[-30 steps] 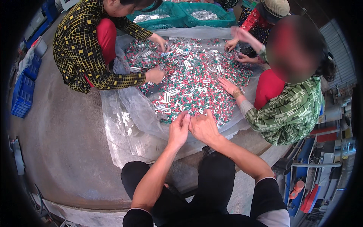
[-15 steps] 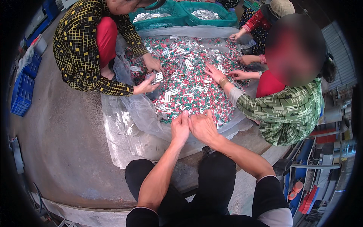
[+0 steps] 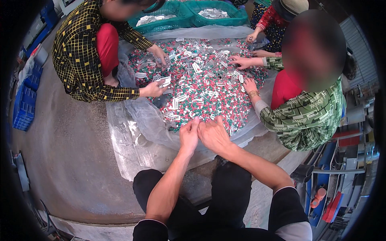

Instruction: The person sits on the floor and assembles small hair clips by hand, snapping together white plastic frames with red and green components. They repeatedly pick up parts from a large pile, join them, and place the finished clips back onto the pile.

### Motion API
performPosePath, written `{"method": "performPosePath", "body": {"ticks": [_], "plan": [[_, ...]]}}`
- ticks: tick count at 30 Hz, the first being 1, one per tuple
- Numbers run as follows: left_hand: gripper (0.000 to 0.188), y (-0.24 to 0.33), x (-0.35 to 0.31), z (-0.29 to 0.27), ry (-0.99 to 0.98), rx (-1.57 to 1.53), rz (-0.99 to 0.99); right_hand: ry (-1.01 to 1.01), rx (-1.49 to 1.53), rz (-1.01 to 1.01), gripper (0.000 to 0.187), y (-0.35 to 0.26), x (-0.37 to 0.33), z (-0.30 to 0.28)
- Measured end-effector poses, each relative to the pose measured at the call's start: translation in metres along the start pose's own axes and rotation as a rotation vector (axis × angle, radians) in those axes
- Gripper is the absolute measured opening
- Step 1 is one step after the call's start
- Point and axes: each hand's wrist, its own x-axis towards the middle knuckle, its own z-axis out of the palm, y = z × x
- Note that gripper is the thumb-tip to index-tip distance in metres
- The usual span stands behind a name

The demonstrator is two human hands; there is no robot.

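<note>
Keeping left hand [image 3: 188, 134] and right hand [image 3: 213, 135] curled narrow at near edge of mixed heap [image 3: 209, 102], ahead on pale sheet [image 3: 148, 116].
Cannot tell of anything held; could lose any small piece among lookalikes by loosening fingers. Unlike half a second ago, see checked-sleeved co-worker's hands [image 3: 152, 89] parted, with white piece [image 3: 165, 81] in one.

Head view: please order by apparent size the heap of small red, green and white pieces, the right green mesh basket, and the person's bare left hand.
Heap of small pieces
Right green mesh basket
Bare left hand
</note>
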Motion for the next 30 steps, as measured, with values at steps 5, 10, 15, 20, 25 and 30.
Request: {"method": "performPosePath", "body": {"ticks": [5,10,15,20,25,30], "plan": [[0.029,0.001,0.000,-0.002,-0.020,-0.099,-0.085,-0.025,0.020,0.016,0.023,-0.001,0.000,-0.002],[0.022,0.014,-0.007,-0.005,-0.162,-0.265,0.013,0.042,0.031,0.118,0.020,0.006,-0.009,-0.011],[0.035,0.023,-0.012,-0.003,-0.285,-0.378,0.247,-0.268,1.054,0.480,0.030,0.010,-0.015,-0.009],[0.038,0.023,-0.008,-0.005,-0.333,-0.321,0.373,-0.216,1.775,0.541,0.034,0.015,-0.017,0.001],[0.036,0.040,-0.022,-0.003,-0.177,0.091,0.361,-0.020,0.471,0.232,0.015,0.012,-0.013,-0.025],[0.035,0.042,-0.026,0.001,-0.006,0.450,0.431,0.136,0.131,0.063,0.014,0.006,-0.006,-0.031]]}}
